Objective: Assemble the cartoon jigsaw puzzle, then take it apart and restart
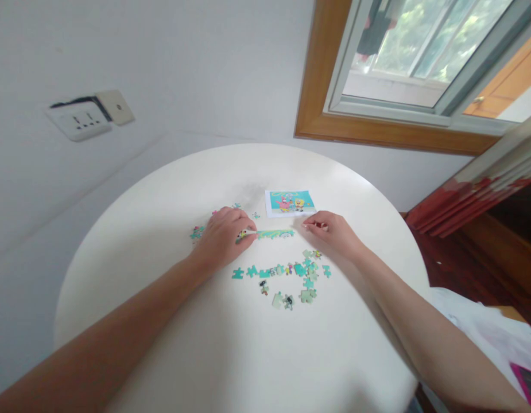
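Observation:
A short strip of joined jigsaw puzzle pieces (275, 234), green and yellow, lies in the middle of the white table. At its left end, my left hand (226, 232) rests with thumb and forefinger closed on the strip's edge; a small colourful patch shows beneath the fingers. To the right of the strip, apart from it, my right hand (332, 229) pinches a small pale puzzle piece (306, 225), mostly hidden by the fingertips. Just beyond the strip lies a picture card (291, 203) with a pink and a yellow cartoon figure on turquoise.
Loose teal puzzle pieces (308, 282) spread in front of the strip, nearer me. More pieces (197, 232) lie left of and behind my left hand. The round white table (183, 355) meets a wall with a socket (82, 119); a wood-framed window (321, 126) is at right.

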A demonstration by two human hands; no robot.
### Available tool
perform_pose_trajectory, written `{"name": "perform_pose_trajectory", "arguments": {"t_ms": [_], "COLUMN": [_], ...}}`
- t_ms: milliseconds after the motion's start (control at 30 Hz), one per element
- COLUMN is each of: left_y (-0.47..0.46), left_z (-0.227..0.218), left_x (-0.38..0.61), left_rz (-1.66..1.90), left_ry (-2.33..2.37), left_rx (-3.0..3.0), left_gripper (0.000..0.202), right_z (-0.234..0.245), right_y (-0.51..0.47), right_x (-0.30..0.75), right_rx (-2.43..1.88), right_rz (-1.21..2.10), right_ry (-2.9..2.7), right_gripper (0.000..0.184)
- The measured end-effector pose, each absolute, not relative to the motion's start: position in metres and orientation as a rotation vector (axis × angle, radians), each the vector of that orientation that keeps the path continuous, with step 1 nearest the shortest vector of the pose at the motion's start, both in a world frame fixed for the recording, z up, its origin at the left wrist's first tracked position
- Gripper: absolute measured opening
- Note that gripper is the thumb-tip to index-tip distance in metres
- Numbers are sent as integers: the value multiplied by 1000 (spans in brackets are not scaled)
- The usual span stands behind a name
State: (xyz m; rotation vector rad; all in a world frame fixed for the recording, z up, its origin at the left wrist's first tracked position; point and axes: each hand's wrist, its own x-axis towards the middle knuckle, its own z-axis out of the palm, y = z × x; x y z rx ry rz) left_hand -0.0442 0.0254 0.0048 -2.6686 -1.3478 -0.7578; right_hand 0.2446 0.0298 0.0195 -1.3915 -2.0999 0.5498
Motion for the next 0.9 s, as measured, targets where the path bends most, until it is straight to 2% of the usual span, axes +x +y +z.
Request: {"name": "perform_pose_trajectory", "arguments": {"t_ms": [233,700,800,900], "left_y": [24,23,22,22], "left_z": [13,9,9,9], "left_x": [-45,-41,-41,-40], "left_rz": [-879,-884,-886,-892], "left_ry": [-1349,-1312,-1299,-1289], "left_rx": [-2652,-2706,-2713,-2722], "left_gripper": [14,12,12,11], "right_z": [45,45,46,43], "right_y": [11,7,7,9], "right_x": [272,262,260,258], "right_rx": [-1276,-1244,-1220,-1147], "right_rz": [1056,1134,1147,1312], "right_ry": [-2432,-2579,-2480,-2211], "right_gripper": [16,9,8,9]}}
